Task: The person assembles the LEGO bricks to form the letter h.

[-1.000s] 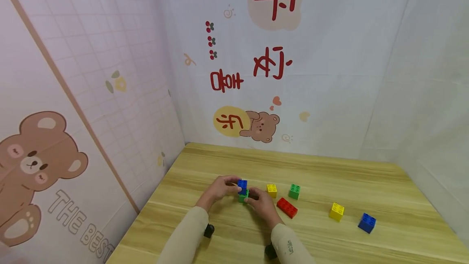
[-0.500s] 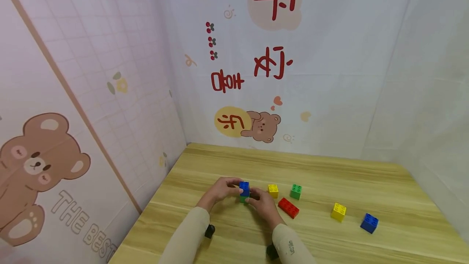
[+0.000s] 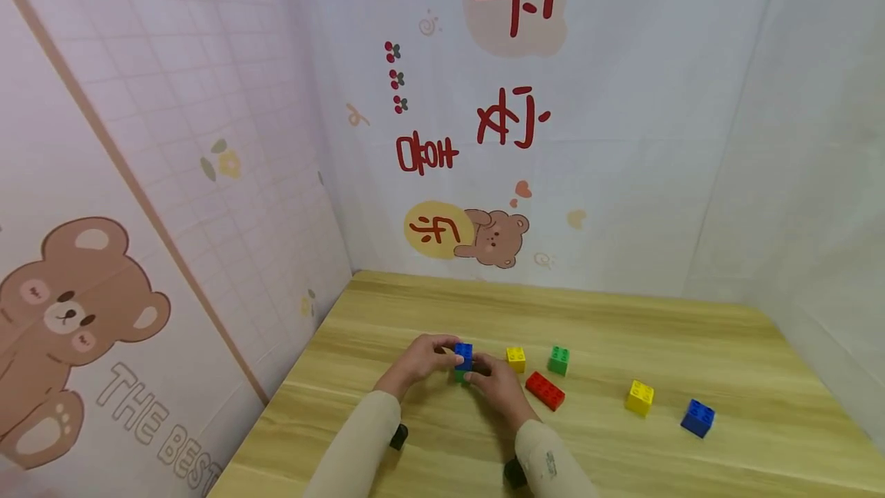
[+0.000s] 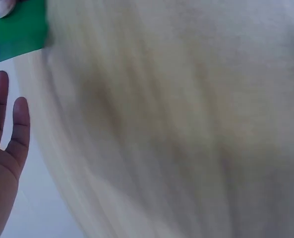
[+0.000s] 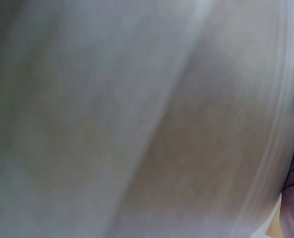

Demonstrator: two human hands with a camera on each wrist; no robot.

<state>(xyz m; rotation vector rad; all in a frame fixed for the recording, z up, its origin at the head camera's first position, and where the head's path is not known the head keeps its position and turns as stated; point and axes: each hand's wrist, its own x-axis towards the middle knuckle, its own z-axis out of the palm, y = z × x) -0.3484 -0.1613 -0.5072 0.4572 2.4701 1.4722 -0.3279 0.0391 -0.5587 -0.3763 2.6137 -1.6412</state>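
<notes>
The left hand (image 3: 423, 360) is partly closed, thumb on the near face of the upper blue block (image 3: 464, 356) and fingers curled behind its left far side, so that the block is pinched; the right hand (image 3: 499, 386) is likewise partly closed, thumb and forefinger pinching the lower green block (image 3: 460, 376) from the right; the blue block sits directly on the green one, both upright, left of the middle of the wooden table (image 3: 415, 302); the left wrist view confirms blue and green face to face, but whether the studs are fully seated cannot be told; in the right wrist view only part of a hand shows at the right edge, the rest being blurred tabletop.

Just right of the right hand lies the red block (image 3: 545, 391), the longest piece, set at a slant; beyond it, on the far side, stand the left yellow block (image 3: 515, 359) and the far green block (image 3: 559, 360), apart from each other; well to the right are the right yellow block (image 3: 640, 398) and, farther right and slightly nearer, the right blue block (image 3: 698, 419); all five rest studs up; both sleeves (image 3: 356, 444) are pale.
</notes>
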